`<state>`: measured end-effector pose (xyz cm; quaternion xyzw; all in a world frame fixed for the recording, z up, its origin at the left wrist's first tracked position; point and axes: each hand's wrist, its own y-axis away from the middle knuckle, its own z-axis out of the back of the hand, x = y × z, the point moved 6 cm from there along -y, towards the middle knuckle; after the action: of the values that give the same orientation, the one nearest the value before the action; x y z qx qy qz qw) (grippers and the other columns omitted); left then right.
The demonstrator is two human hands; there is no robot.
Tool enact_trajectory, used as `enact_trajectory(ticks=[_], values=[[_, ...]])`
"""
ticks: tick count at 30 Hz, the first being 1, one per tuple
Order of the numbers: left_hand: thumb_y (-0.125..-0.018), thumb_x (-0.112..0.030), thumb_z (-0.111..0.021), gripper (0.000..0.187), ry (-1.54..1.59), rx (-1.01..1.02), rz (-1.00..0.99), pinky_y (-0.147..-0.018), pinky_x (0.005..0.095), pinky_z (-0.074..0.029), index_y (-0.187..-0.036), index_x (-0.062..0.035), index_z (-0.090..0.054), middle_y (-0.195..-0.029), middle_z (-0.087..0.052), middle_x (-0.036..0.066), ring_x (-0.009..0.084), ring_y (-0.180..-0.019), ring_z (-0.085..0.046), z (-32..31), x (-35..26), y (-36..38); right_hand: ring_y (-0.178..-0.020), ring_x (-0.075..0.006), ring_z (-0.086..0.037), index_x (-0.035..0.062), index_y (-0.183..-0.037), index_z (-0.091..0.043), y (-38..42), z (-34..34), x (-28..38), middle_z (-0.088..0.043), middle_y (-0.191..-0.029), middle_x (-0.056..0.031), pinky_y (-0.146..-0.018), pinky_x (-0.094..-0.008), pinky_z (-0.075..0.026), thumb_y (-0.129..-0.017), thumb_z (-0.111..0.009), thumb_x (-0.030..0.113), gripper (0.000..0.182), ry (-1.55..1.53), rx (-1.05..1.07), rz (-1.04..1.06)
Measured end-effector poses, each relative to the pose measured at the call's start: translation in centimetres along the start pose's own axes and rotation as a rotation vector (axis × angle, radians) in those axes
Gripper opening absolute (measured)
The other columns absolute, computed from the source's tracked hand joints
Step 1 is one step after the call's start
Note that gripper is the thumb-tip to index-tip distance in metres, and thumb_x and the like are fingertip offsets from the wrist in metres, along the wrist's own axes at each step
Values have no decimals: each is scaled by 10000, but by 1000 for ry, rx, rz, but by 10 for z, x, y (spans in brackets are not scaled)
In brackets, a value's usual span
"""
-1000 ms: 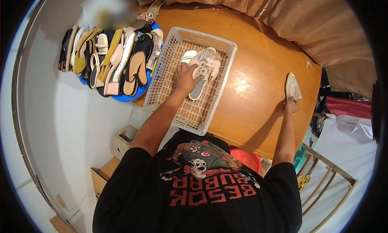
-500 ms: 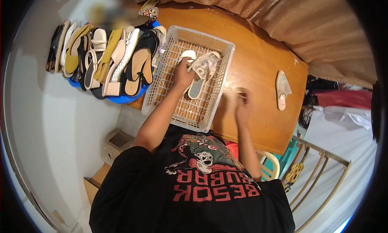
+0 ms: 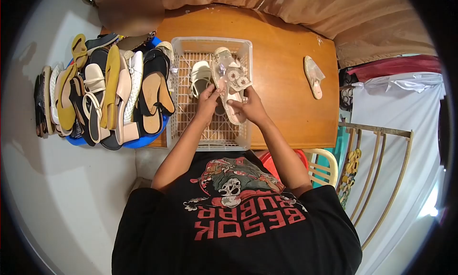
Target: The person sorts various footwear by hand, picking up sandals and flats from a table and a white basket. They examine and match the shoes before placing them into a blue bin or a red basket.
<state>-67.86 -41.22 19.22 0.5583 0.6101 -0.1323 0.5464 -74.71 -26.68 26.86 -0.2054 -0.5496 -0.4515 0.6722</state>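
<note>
over the plastic crate [image 3: 212, 38], the clear-strap sandal [image 3: 232, 86] sits btwn both hands, toe end away from the person. l hand [image 3: 207, 102] is closed on its left edge, thumb & fingers pinching the sole. r hand [image 3: 250, 106] is closed on the other side, w/ thumb on the insole & fingers round the edge by the flower-trimmed strap. just left of the grip, a white-strap sandal [image 3: 201, 71] lies in the crate. farther left, beside the crate, assorted shoes [image 3: 112, 77] stand packed on a blue tray [image 3: 144, 140]. well right of the grip, a similar sandal [image 3: 313, 76] lies alone on the wooden table [image 3: 281, 117]. below right, a cream chair [image 3: 328, 155] is near the table edge.
</note>
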Motion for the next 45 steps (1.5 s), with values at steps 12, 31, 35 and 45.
enact_trajectory(ticks=[12, 31, 35, 45], values=[[-914, -54, -635, 852, -410, 450, -197, -819, 292, -515, -1576, -62, -98, -1416, -457, 191, 186, -1022, -598, -121, -14, 5, -979, -171, -651, -23, -1221, -544, 12, 87, -69, -658, -1112, -126, -837, -306, -538, -946, -626, 45, 295, -816, -385, -138], [-812, 7, -579, 422, -902, -134, -554, -1019, 401, -396, -1230, -48, -586, -1235, -507, 148, 329, -1172, -506, -75, -16, 12, -1150, -301, -528, 16, -1266, -553, -38, 341, -262, -577, -1220, -145, -979, -421, -414, -781, -743, 209, 556, 371, -942, -193], [-761, -237, -697, 707, -1391, -411, -103, -1096, 515, -295, -1410, -90, -459, -1416, -371, 196, 420, -1345, -318, -14, 18, 11, -1294, -394, -385, 198, -1346, -553, -37, 374, -247, -459, -1405, -131, -1042, -580, -297, -741, -802, 319, 665, 670, -951, -492], [-706, -400, -812, 926, -1274, -381, -47, -1111, 590, -284, -1490, -205, -360, -1538, -134, 279, 519, -1409, -154, 7, 33, 2, -1297, -436, -393, 185, -1351, -506, -47, 327, -220, -514, -1365, -161, -1051, -595, -284, -766, -804, 359, 679, 686, -633, -364]])
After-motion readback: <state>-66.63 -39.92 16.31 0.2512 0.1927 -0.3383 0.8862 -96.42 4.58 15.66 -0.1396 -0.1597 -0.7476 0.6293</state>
